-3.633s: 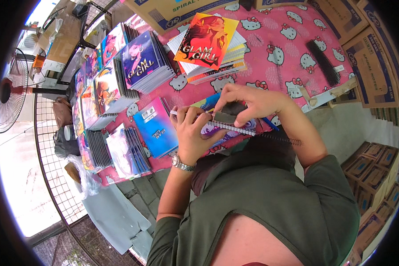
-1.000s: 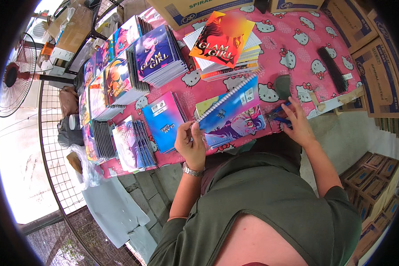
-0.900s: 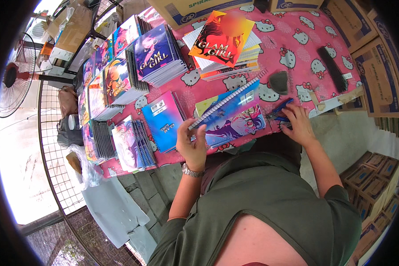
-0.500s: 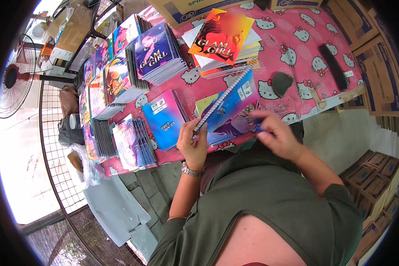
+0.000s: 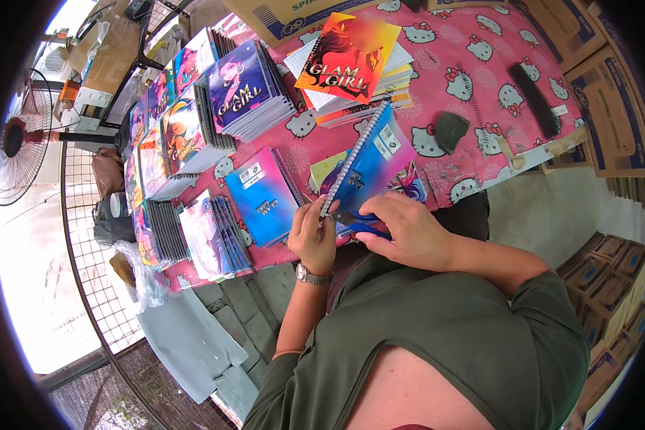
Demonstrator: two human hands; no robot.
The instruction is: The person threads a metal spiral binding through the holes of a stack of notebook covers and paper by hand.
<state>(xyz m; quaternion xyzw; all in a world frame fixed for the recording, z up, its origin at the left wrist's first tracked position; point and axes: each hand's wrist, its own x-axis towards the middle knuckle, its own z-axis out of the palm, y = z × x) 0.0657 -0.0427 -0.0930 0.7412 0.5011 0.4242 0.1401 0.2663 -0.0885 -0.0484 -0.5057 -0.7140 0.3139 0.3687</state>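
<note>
Blue spiral notebook between both hands

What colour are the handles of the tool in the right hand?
Blue. The tool under the right hand shows best in the head view.

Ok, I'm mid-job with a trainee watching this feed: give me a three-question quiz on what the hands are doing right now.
1. True or false: the left hand holds the blue spiral notebook tilted up off the pink tablecloth.
2. What does the right hand hold? A: a black comb B: blue-handled pliers C: a marker
3. Fill in: the pliers' tip meets the lower end of the notebook's spiral ____.

Key: 1 true; 2 B; 3 wire binding.
</note>
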